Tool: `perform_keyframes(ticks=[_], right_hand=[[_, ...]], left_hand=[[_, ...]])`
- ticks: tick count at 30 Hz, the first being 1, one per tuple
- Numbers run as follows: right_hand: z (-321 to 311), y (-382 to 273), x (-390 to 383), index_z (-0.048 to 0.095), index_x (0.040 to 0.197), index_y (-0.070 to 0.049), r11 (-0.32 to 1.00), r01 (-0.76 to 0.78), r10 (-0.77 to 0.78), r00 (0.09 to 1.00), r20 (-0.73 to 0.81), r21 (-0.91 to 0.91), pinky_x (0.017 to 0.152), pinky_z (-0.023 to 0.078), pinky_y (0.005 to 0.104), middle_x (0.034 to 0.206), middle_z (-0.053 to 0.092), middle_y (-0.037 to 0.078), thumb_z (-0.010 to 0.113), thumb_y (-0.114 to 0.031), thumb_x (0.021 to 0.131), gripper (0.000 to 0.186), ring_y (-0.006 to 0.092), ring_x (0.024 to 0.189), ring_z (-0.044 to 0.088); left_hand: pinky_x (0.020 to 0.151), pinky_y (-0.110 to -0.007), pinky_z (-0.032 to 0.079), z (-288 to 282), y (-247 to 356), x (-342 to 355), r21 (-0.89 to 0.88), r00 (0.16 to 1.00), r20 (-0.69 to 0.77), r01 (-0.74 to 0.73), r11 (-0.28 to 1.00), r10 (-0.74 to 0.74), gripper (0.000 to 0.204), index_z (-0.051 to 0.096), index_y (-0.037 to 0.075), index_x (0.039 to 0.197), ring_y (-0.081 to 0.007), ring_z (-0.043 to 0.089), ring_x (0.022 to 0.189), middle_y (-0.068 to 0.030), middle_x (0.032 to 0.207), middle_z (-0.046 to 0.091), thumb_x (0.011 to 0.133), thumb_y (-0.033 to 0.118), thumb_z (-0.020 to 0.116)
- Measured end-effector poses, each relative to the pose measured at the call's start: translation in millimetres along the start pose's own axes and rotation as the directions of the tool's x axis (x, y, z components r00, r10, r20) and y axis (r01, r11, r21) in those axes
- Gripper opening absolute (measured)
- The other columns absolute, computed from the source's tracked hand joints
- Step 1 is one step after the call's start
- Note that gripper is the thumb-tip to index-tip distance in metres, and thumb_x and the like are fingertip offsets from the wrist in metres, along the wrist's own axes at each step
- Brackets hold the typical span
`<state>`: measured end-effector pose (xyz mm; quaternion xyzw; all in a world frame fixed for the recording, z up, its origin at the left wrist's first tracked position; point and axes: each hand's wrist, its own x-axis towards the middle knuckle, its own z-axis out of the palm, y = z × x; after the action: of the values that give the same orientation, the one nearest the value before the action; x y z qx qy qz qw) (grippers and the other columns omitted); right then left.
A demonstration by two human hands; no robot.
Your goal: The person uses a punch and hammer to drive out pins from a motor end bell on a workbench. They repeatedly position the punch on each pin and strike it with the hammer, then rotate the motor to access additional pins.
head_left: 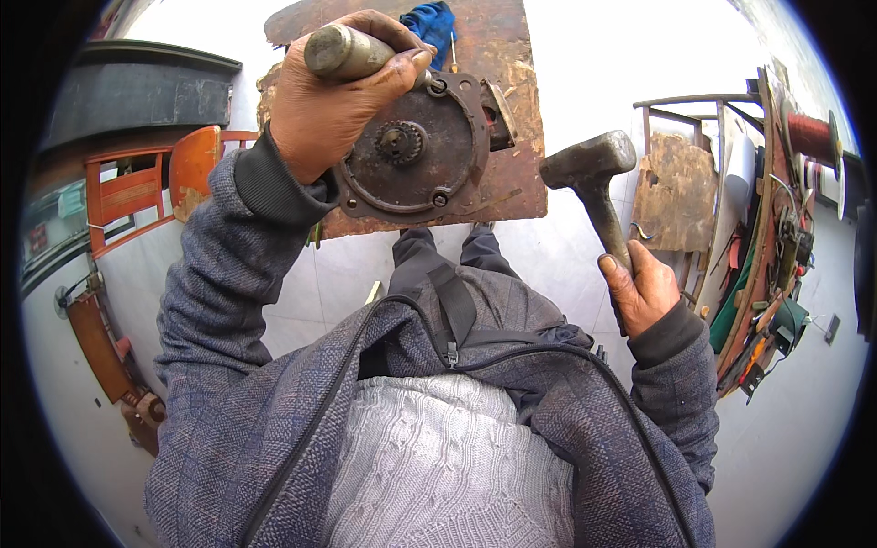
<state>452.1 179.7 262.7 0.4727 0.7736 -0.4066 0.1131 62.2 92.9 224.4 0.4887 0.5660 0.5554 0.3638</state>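
A dark, greasy round metal housing with a square flange (470,173), which looks like a motor end, lies on a worn wooden bench. A small toothed shaft (399,142) stands up at its middle, and bolts sit near its rim. My left hand (320,114) is closed round a thick steel punch-like tool (343,53); its blunt round end faces up, and its thin end reaches the bolt (438,87) at the far rim. Lower and to the right, my right hand (647,290) grips a hammer (594,164) by its handle, the head raised beside the bench, apart from the punch.
On the far part of the bench (512,46) lies a blue cloth (429,23). An orange-brown wooden chair (128,194) stands at the left. To the right are a board-topped stand (676,196) and a cluttered rack with a spool of copper-coloured wire (811,137).
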Motion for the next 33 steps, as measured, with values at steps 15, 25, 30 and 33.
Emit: perform_keyframes(ticks=[15, 25, 30, 33], right_hand=[[-20.5, -20.3, -2.3, 0.059, 0.092, 0.003, 0.997, 0.073, -0.074, 0.996, -0.051, -0.035, 0.057, 0.048, 0.0444, 0.065, 0.060, 0.020, 0.066, -0.040, 0.101, 0.044, 0.0363, 0.060, 0.064], [-78.5, -136.6, 10.7, 0.060, 0.106, 0.000, 0.630, 0.654, -0.766, 0.613, -0.196, -0.419, 0.053, 0.044, 0.0340, 0.065, 0.051, 0.007, 0.052, -0.041, 0.108, 0.042, 0.0179, 0.053, 0.050], [-70.8, -153.8, 35.5, 0.062, 0.093, 0.002, 0.698, 0.485, -0.621, 0.777, -0.108, -0.527, 0.059, 0.054, 0.0433, 0.067, 0.063, 0.021, 0.058, -0.049, 0.103, 0.053, 0.0374, 0.062, 0.067], [-72.5, -150.5, 37.2, 0.063, 0.089, 0.001, 0.673, 0.490, -0.639, 0.763, -0.101, -0.554, 0.060, 0.054, 0.0425, 0.065, 0.062, 0.019, 0.056, -0.054, 0.103, 0.058, 0.0343, 0.060, 0.066]], left_hand=[[0.067, -0.032, 0.052, 33.8, 34.6, 21.6, 0.403, 1.000, -0.005, 0.029, 0.915, -0.030, 0.012, 0.066, 0.001, 0.089, -0.0129, 0.059, 0.072, -0.0057, 0.078, 0.065, 0.085, 0.009, 0.075], [0.065, -0.033, 0.052, 29.6, 52.3, 34.2, 0.446, 0.999, 0.041, -0.003, 0.895, -0.018, 0.014, 0.069, 0.001, 0.094, -0.0119, 0.058, 0.071, -0.0028, 0.075, 0.064, 0.088, 0.011, 0.076], [0.068, -0.033, 0.051, 17.9, 25.5, 34.5, 0.292, 0.985, 0.061, -0.171, 0.941, 0.160, 0.018, 0.068, 0.000, 0.100, -0.0119, 0.057, 0.074, -0.0011, 0.078, 0.063, 0.088, 0.010, 0.076], [0.069, -0.033, 0.051, 15.0, 22.8, 33.7, 0.391, 0.998, 0.061, -0.031, 0.920, 0.008, 0.018, 0.068, 0.000, 0.102, -0.0120, 0.056, 0.074, -0.0009, 0.079, 0.063, 0.089, 0.008, 0.075]])
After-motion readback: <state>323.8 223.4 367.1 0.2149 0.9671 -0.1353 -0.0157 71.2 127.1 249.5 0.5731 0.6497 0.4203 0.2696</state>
